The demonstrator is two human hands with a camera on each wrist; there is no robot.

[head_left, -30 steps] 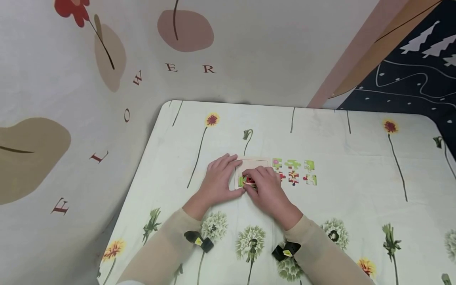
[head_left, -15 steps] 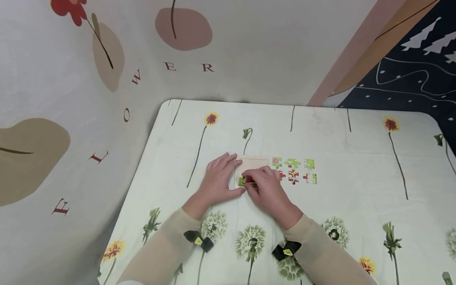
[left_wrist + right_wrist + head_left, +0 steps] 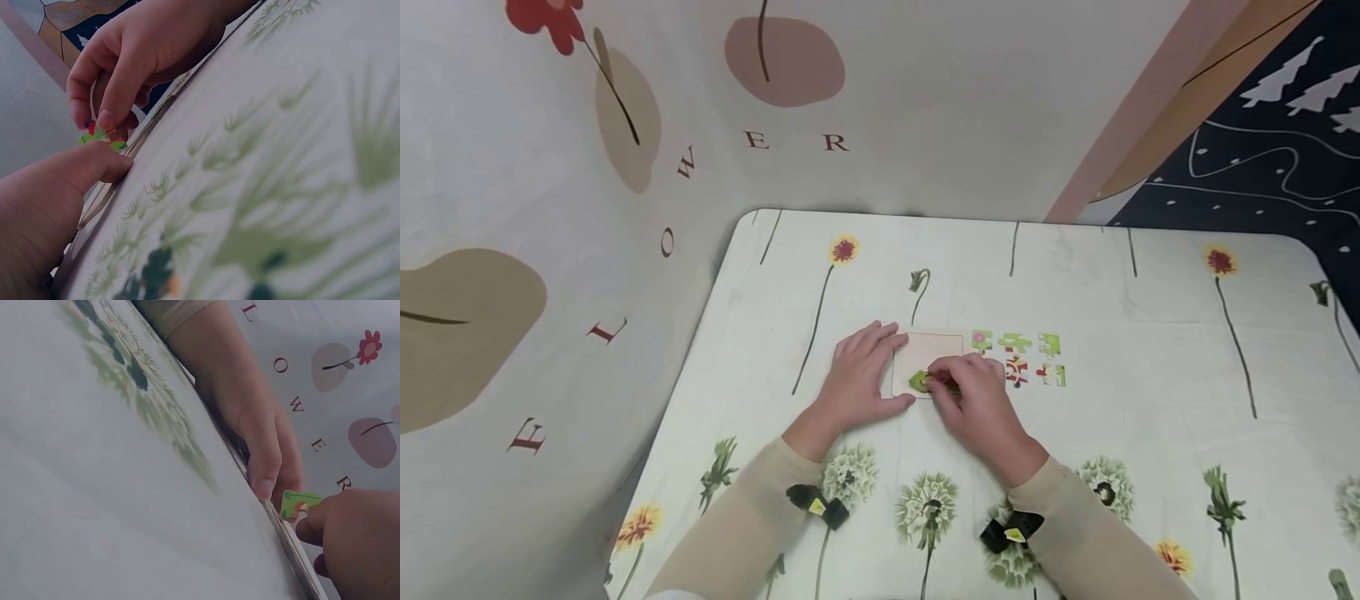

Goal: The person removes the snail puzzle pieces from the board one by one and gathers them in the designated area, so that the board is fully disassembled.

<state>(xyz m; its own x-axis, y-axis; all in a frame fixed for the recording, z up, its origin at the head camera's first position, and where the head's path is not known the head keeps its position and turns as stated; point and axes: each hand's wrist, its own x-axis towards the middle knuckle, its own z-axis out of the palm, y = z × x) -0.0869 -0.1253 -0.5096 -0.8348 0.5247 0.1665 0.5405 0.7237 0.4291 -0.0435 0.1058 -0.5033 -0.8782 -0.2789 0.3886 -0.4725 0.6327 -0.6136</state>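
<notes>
A shallow wooden puzzle tray (image 3: 925, 350) lies flat on the table. My left hand (image 3: 861, 379) rests at its left edge with fingers spread, the thumb touching the near left corner. Over the tray's near part, my right hand (image 3: 973, 392) pinches a green puzzle piece (image 3: 919, 382) between thumb and fingers. That puzzle piece (image 3: 300, 504) stands tilted off the tray in the right wrist view, showing green with some red. Touches of red by the fingertips show in the left wrist view. The right fingers hide part of the piece and the tray's near right area.
Several loose puzzle pieces (image 3: 1017, 371) lie in two rows right of the tray, some partly behind the right hand. A flower-print cloth (image 3: 1150, 350) covers the table. A printed fabric wall (image 3: 925, 125) rises behind the far edge.
My right hand has shifted slightly right from the tray's near left corner, and the green piece there is now lifted and tilted in its fingers. My left hand has stayed put.
</notes>
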